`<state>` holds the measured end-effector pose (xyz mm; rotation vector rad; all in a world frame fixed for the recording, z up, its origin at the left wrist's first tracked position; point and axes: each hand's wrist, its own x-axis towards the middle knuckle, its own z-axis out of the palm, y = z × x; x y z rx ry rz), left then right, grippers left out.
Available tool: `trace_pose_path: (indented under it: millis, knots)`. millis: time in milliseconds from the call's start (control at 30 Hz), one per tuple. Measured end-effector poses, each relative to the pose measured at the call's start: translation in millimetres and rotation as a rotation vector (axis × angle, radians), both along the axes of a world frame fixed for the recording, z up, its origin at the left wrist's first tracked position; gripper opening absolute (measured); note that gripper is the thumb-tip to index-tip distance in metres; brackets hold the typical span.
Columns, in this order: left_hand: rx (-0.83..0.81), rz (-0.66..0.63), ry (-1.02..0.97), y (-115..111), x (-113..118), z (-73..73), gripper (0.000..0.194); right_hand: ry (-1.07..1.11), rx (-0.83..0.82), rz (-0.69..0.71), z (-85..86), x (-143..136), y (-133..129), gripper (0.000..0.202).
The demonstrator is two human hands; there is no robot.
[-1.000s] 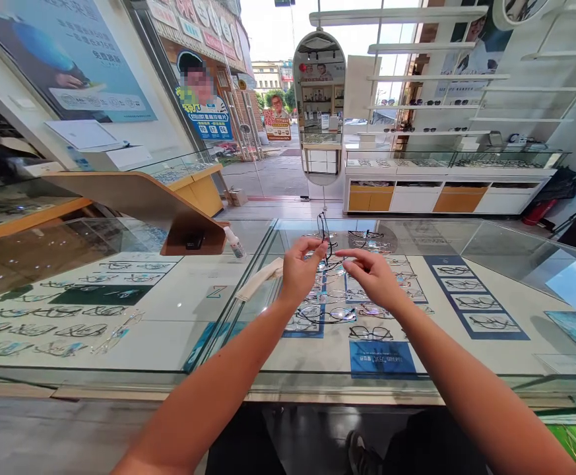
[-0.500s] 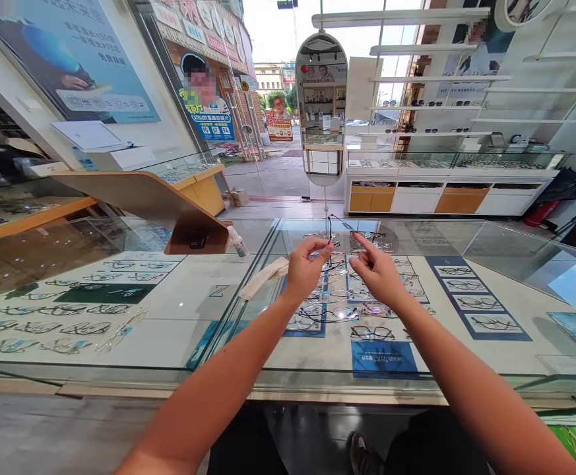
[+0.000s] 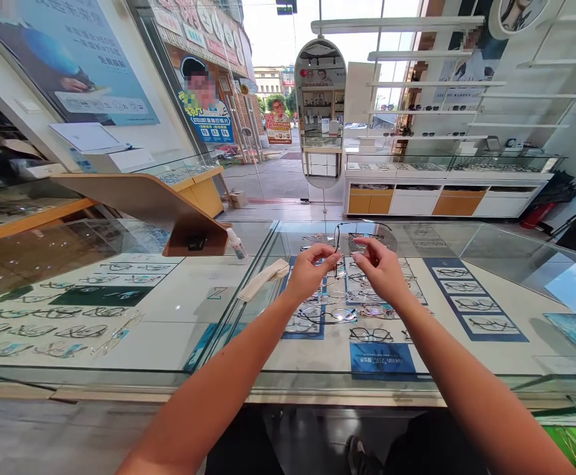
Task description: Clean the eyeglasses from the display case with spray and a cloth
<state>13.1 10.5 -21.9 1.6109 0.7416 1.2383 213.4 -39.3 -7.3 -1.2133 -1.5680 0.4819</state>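
Observation:
A thin dark-framed pair of glasses is held up over the glass counter, seen nearly edge-on. My left hand pinches it between thumb and fingertips at the lower part of the frame. One temple arm stretches to the right above my right hand. That hand hovers just right of the glasses with thumb and index finger apart, and nothing shows between them. Beneath both hands, several eyeglass frames lie in the display case. Left of my left hand, a folded cream cloth rests on the glass.
A small white bottle stands on the counter beside a brown tilted panel. An oval mirror rises beyond the counter. Blue trays with frames sit at right inside the case, whose front glass edge runs before me.
The glasses have turned, so a temple arm now extends farther right. My right index finger has drawn back from the temple and bent. My left hand keeps its pinch, slightly lower and farther right.

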Motion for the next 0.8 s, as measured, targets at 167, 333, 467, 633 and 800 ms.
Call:
trace_pose_path:
  millis: [167, 333, 467, 633, 800]
  knots:
    - [0.022, 0.014, -0.023, 1, 1, -1.0, 0.033, -0.156, 0.034, 0.155, -7.8, -11, 1, 0.039]
    - [-0.007, -0.017, -0.051, 1, 3, -7.4, 0.027, -0.144, 0.09, 0.22, -13.7, -14, 1, 0.027]
    - [0.052, -0.02, 0.007, -6, 2, 2.1, 0.022, -0.118, 0.083, 0.204, -18.7, -13, 2, 0.028]
    - [0.416, 0.611, 0.136, 20, -35, 21.3, 0.007, -0.107, 0.069, 0.112, -16.4, -7, 4, 0.032]
    - [0.279, 1.17, 0.113, 69, -103, 14.5, 0.019, -0.096, 0.068, 0.068, -14.2, -1, 7, 0.034]
